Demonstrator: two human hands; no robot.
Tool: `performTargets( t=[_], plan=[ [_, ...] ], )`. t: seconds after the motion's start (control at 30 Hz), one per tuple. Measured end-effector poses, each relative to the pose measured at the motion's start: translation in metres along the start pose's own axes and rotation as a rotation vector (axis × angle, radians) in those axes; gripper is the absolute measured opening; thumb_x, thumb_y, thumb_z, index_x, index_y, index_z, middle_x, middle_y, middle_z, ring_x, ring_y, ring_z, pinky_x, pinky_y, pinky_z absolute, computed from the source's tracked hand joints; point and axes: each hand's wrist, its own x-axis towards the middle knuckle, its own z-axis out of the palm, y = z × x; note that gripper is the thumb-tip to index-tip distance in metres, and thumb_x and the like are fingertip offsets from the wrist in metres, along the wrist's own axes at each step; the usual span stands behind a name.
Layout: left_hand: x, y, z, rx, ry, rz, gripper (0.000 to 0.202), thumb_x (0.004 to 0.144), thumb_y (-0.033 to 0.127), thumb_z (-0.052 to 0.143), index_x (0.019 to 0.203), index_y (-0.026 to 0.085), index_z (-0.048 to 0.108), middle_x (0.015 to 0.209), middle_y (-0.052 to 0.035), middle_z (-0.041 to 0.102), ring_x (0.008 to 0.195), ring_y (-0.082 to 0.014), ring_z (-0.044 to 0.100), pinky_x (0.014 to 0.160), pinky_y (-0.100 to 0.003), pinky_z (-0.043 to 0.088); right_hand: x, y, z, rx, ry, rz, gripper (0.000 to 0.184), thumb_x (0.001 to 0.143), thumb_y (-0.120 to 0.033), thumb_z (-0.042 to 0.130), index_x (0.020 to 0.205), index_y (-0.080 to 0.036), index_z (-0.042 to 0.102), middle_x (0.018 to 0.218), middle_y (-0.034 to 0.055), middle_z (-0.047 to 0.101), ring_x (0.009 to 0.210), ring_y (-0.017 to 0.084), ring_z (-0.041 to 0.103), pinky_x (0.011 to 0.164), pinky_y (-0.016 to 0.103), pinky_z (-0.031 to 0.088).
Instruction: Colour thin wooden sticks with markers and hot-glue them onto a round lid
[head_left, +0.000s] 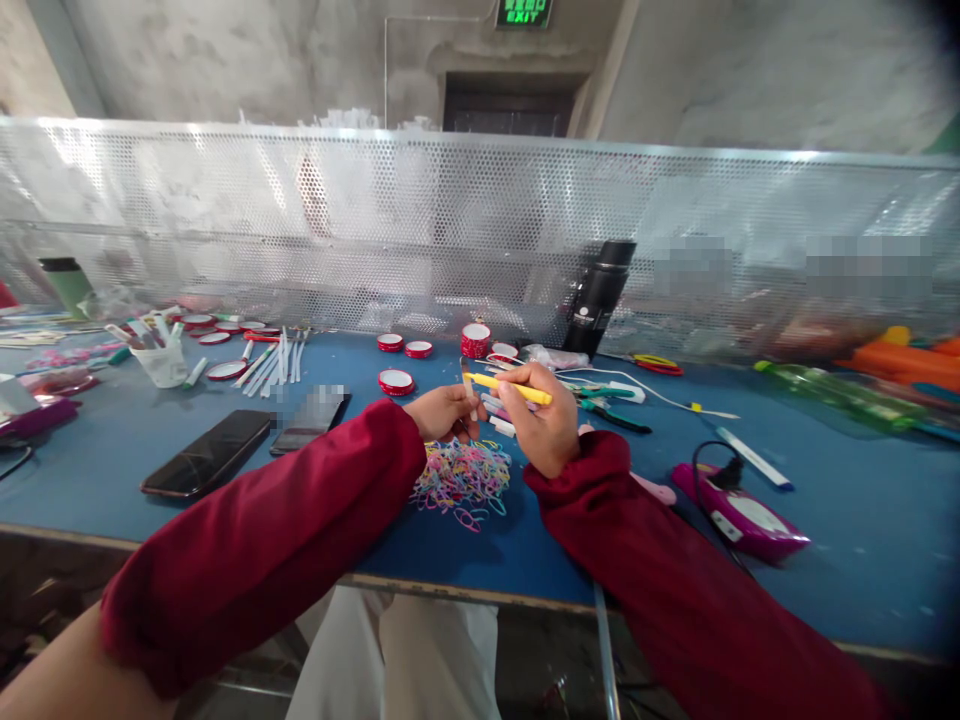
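My right hand (541, 420) is closed around a yellow pen (531, 393), held nearly level with its tip pointing left. Between the fingertips of my left hand (448, 410) is a thin, pale upright strip (467, 382), too small to name exactly. The pen's tip is right at this strip; whether they touch I cannot tell. Just below both hands lies a loose pile of thin multicoloured bands (463, 482). Several marker-like sticks (501, 425) lie between the hands, partly hidden by them.
Red-rimmed round tins (395, 382) stand behind my hands. A black bottle (600, 300) leans against the perforated metal screen (360, 220). Two phones (210, 455) lie left, near a cup of markers (161, 362). Right are green-handled pliers (611, 412) and a purple corded device (750, 515).
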Motion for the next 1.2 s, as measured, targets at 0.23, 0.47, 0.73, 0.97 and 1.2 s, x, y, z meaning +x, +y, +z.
performTargets(
  t=[0.23,0.47,0.73,0.97,1.2],
  plan=[
    [0.0020,-0.0029,-0.0011,-0.013,-0.003,0.023,0.027,0.092,0.038,0.043,0.081,0.015,0.050,0.059,0.0001,0.057,0.044,-0.0066,0.051,0.039,-0.015,0.028,0.0005,0.0001,-0.0002,0.002,0.007,0.002,0.008,0.087,-0.028,0.056,0.087,-0.022,0.061,0.078,0.0007,0.066,0.069,0.018,0.064,0.063,0.030,0.049],
    [-0.0006,0.0014,0.0013,0.011,0.011,-0.014,0.022,0.093,0.029,0.037,0.081,0.015,0.050,0.059,-0.0001,0.057,0.044,-0.0073,0.050,0.039,-0.017,0.027,0.0001,-0.0004,0.0011,0.004,-0.001,-0.001,0.008,0.087,-0.029,0.056,0.087,-0.022,0.061,0.079,0.0013,0.066,0.069,0.018,0.063,0.062,0.030,0.048],
    [-0.0009,0.0022,0.0011,0.033,0.006,-0.012,0.023,0.094,0.026,0.033,0.082,0.015,0.050,0.060,0.0005,0.056,0.045,-0.0067,0.050,0.040,-0.017,0.028,0.0012,0.0013,-0.0008,0.019,-0.001,-0.008,0.007,0.086,-0.028,0.057,0.088,-0.022,0.061,0.079,0.0011,0.067,0.072,0.018,0.064,0.065,0.031,0.049],
    [-0.0009,0.0026,0.0000,0.028,-0.002,-0.010,0.024,0.094,0.027,0.033,0.082,0.015,0.050,0.059,0.0004,0.056,0.044,-0.0067,0.050,0.040,-0.017,0.028,0.0027,0.0034,-0.0026,0.006,0.012,-0.031,0.006,0.086,-0.027,0.057,0.086,-0.022,0.061,0.080,0.0011,0.066,0.072,0.018,0.063,0.068,0.032,0.049],
    [-0.0002,0.0013,0.0018,0.020,0.001,-0.010,0.023,0.093,0.027,0.035,0.080,0.015,0.049,0.058,0.0006,0.056,0.044,-0.0064,0.050,0.039,-0.016,0.028,0.0010,-0.0003,0.0003,-0.014,-0.005,-0.016,0.008,0.087,-0.029,0.056,0.086,-0.022,0.061,0.076,0.0006,0.066,0.068,0.017,0.062,0.064,0.031,0.048]
  ],
)
